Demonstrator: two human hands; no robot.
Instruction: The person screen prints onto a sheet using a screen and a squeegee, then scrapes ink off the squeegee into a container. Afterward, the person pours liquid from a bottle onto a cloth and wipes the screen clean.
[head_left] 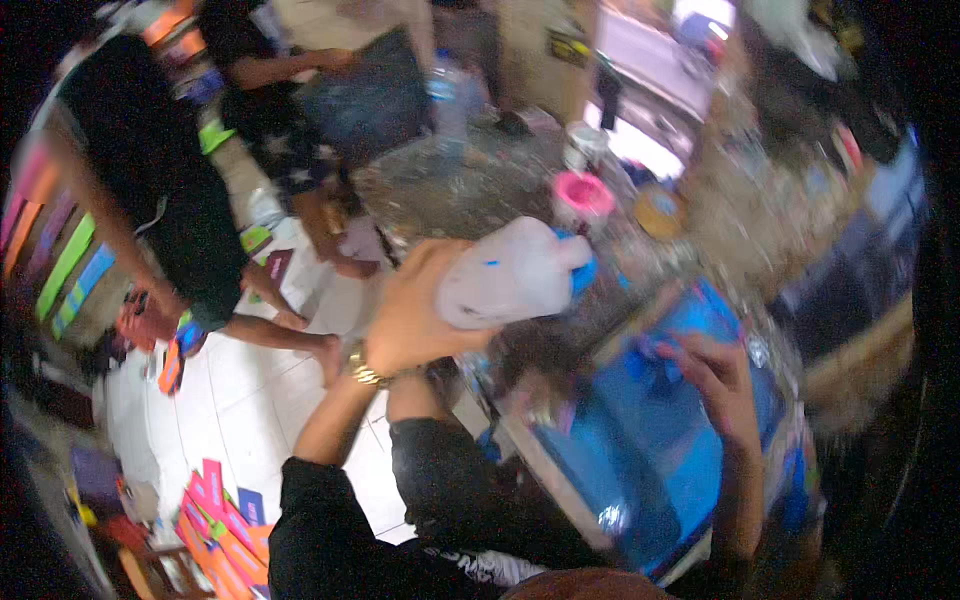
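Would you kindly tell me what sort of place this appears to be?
This looks like a small workshop, perhaps for printing, judging by the framed blue panel, the stained workbench and the pile of bright strips.

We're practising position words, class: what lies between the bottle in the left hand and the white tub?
In the head view, the pink tub lies between the bottle in the left hand and the white tub.

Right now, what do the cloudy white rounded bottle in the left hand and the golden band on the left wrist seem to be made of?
The bottle: probably plastic, dull, since its milky walls look translucent. The band: likely polished metal, from its glints, though blur leaves plastic possible.
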